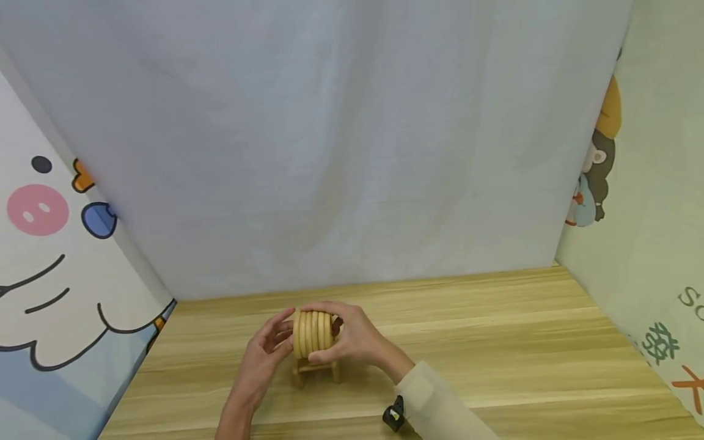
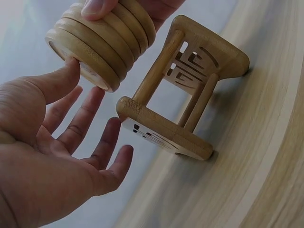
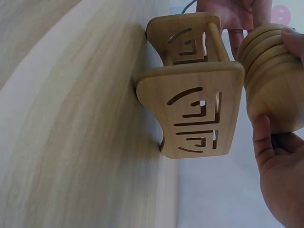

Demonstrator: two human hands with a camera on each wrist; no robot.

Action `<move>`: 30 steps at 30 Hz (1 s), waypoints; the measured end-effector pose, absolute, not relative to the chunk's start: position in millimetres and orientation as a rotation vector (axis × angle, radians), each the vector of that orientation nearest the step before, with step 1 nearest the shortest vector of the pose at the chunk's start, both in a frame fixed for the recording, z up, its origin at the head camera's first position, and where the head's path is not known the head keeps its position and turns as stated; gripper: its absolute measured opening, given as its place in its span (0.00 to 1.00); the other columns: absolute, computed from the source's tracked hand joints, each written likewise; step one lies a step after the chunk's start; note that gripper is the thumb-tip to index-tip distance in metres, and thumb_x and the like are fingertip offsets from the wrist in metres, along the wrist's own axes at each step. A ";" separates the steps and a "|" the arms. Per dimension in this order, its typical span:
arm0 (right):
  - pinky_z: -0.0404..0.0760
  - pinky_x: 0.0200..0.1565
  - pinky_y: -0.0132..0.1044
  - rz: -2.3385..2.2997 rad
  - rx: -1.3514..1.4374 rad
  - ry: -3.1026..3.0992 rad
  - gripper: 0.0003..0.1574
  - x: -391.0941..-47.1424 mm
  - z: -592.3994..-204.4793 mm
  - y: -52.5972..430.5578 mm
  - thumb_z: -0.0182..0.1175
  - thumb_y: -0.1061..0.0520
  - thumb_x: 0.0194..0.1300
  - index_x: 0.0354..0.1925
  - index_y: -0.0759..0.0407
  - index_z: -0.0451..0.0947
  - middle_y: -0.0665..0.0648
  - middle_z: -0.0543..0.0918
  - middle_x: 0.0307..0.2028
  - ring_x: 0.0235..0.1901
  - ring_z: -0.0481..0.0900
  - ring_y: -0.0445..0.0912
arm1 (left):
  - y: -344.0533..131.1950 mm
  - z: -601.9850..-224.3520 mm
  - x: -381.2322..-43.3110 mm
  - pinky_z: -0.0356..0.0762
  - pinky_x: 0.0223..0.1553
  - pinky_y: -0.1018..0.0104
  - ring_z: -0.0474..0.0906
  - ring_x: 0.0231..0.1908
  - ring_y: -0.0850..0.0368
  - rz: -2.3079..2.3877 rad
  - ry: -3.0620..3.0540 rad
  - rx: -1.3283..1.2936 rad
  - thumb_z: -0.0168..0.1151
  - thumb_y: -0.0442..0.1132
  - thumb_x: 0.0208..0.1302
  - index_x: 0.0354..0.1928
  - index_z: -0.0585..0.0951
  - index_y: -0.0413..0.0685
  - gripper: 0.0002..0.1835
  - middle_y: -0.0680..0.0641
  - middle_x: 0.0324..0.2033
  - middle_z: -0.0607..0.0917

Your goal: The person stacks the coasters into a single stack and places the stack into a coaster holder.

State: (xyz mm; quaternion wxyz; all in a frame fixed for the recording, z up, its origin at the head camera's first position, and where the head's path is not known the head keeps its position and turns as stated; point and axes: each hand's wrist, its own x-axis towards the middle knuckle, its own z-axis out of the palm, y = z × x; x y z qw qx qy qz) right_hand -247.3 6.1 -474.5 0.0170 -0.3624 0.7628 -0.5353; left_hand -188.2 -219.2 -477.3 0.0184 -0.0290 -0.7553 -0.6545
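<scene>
A stack of round wooden coasters [image 1: 313, 335] is held sideways between both hands, above a small wooden coaster rack [image 1: 299, 377]. My right hand [image 1: 354, 339] grips the stack from the right, thumb on the near side and fingers over the top. At the left end, my left hand [image 1: 263, 354] holds the outermost coaster, its thumb on the end face and a fingertip at the rim in the left wrist view; the other fingers are loosely bent. Standing upright on the table, the rack shows cut-out side panels [image 3: 159, 85] joined by round rods [image 2: 159, 69]. The coasters are apart from it.
The wood-grain table [image 1: 495, 342] ends at a pale hanging cloth [image 1: 357, 153] behind. Cartoon-printed panels flank it on the left [image 1: 110, 287] and right [image 1: 649, 244]. A small black device [image 1: 394, 414] sits by the right sleeve.
</scene>
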 end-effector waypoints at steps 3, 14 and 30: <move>0.84 0.46 0.35 -1.657 -1.119 2.379 0.50 -248.0 -475.3 5.5 0.88 0.57 0.53 0.74 0.45 0.82 0.51 0.87 0.66 0.48 0.82 0.38 | -219.4 -477.9 -188.5 0.81 0.60 0.70 0.77 0.66 0.50 -2.023 -2.352 -0.089 0.64 0.28 0.81 0.82 0.72 0.45 0.31 0.39 0.66 0.82; 0.85 0.48 0.39 -1.641 -1.119 2.374 0.51 -249.7 -479.5 1.1 0.88 0.57 0.54 0.74 0.45 0.82 0.51 0.87 0.66 0.50 0.81 0.37 | -223.6 -484.5 -190.2 0.82 0.60 0.70 0.77 0.67 0.50 -2.040 -2.348 -0.061 0.64 0.28 0.81 0.82 0.72 0.44 0.31 0.40 0.66 0.83; 0.85 0.53 0.38 -1.594 -1.160 2.397 0.53 -250.4 -488.1 0.7 0.91 0.56 0.53 0.75 0.46 0.81 0.51 0.86 0.68 0.55 0.82 0.39 | -227.6 -494.7 -191.8 0.80 0.62 0.69 0.75 0.72 0.39 -2.031 -2.366 -0.033 0.65 0.26 0.79 0.82 0.70 0.38 0.33 0.36 0.70 0.79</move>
